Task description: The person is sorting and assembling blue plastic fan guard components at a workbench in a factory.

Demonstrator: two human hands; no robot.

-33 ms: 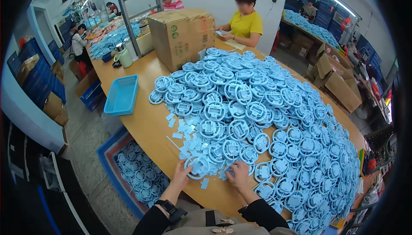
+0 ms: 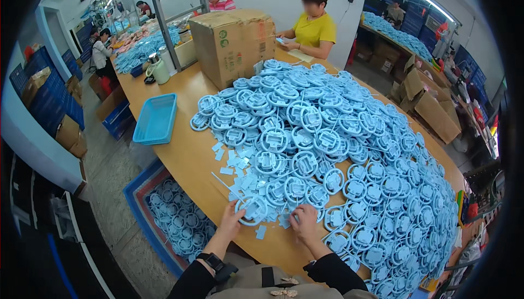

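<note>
Between the fingers and thumb of my left hand [image 2: 232, 220] is the rim of a light blue plastic ring part [image 2: 252, 210] with a flat centre and a long thin stem pointing up and left. My right hand [image 2: 304, 222] rests on the table just right of it, with bent fingertips drawn together at some small flat blue plates [image 2: 284, 221]; whatever they pinch is hidden. One loose plate [image 2: 261, 232] lies between the hands. More plates [image 2: 245, 181] are scattered beyond the held part. A large heap of similar ring parts [image 2: 327, 138] spreads beyond and to the right.
A blue basket [image 2: 173, 114] stands at the table's left edge. Below that edge, a blue crate [image 2: 134, 196] holds more ring parts. A cardboard box [image 2: 232, 53] stands at the far side, near a person in yellow [image 2: 315, 29] seated across. A metal ladder [image 2: 164, 23] rises behind.
My right hand's fingers have shifted very slightly over the small plates. The left hand still holds the ring part in the same spot.
</note>
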